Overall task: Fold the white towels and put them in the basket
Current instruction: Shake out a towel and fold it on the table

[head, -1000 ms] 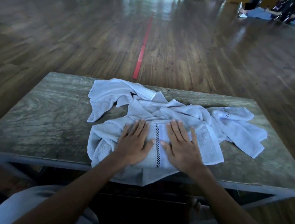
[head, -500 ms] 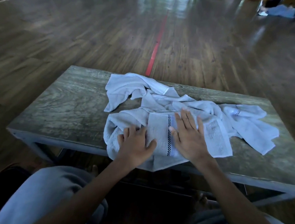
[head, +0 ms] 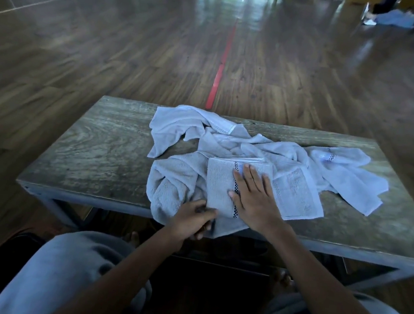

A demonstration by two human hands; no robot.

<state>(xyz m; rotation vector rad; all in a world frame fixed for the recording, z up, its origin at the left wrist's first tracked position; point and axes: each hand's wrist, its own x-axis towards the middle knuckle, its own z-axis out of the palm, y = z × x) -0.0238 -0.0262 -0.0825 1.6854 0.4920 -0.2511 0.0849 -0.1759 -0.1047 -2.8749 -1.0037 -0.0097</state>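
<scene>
A heap of white towels (head: pixel 266 150) lies across the middle and right of the wooden table (head: pixel 103 155). On top of the heap near the front edge sits a folded towel (head: pixel 220 181) with a dark checked stripe. My right hand (head: pixel 253 195) lies flat on this folded towel, fingers straight and spread. My left hand (head: pixel 192 219) is at the table's front edge, fingers curled round the near corner of the towel that hangs over the edge. No basket is in view.
The left part of the table shows bare wood. Beyond it stretches a wooden floor with a red line (head: pixel 219 73). My knees in grey trousers (head: pixel 58 276) are under the near edge. People and cloth sit far back right (head: pixel 397 18).
My left hand slid back from the top of the folded towel to the front edge and curled round the cloth there. My right hand stayed pressing flat on the fold.
</scene>
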